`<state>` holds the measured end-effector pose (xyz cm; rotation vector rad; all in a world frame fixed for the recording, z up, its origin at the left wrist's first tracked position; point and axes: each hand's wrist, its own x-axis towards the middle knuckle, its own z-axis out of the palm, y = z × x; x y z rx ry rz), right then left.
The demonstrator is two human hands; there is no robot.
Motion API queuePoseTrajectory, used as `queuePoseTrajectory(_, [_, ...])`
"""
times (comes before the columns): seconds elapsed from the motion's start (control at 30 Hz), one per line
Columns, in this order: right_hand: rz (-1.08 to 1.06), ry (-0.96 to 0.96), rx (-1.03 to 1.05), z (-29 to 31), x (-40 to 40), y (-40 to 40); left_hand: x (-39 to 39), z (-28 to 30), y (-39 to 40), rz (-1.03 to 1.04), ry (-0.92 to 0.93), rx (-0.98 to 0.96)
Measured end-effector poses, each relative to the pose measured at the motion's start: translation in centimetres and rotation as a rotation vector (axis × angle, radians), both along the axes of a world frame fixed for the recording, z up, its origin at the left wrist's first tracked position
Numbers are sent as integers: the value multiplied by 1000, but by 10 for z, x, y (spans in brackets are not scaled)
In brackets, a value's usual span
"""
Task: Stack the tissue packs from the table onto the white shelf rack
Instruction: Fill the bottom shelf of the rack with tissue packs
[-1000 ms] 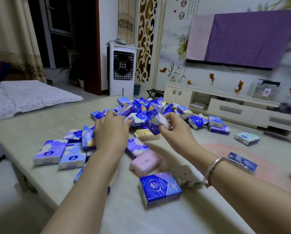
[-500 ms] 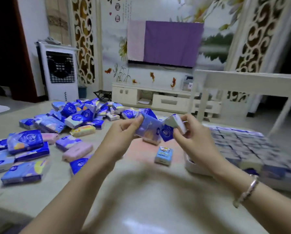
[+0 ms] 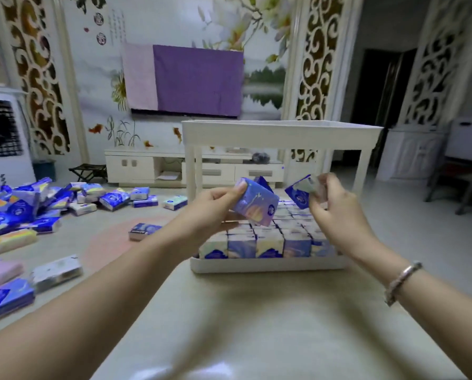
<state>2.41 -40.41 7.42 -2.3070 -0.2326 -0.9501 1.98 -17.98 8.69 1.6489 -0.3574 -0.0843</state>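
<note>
From the head view, your left hand (image 3: 212, 204) is gripping a purple tissue pack (image 3: 256, 205) and your right hand (image 3: 336, 207) is pinching a blue tissue pack (image 3: 300, 194), both hovering above the packs filling the white shelf rack (image 3: 267, 266) on the table (image 3: 256, 325).

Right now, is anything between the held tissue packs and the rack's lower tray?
Nothing visible blocks them. The left hand holds a purple pack, the right hand a blue pack, both above the lower tray, under the rack's top shelf. The visible rows are already full.
</note>
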Motion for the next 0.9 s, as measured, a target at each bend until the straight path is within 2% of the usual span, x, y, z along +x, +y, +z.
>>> queuePoseTrajectory(0.1, [-92, 47, 93, 1, 34, -14, 35, 2, -28, 34, -41, 36])
queuePoseTrajectory(0.17, [-151, 101, 135, 0, 56, -18, 59, 2, -43, 57, -47, -9])
queuePoseTrajectory(0.27, [-130, 143, 162, -11, 86, -20, 86, -13, -51, 89, -20, -113])
queuePoseTrajectory(0.43, [-270, 190, 154, -26, 119, -29, 109, -43, -45, 8, -24, -190])
queuePoseTrajectory(0.53, [-360, 289, 107, -28, 128, -40, 114, -43, -43, 18, -20, -245])
queuePoseTrajectory(0.9, [-318, 717, 72, -36, 157, -48, 112, -48, -44, -1, -93, -134])
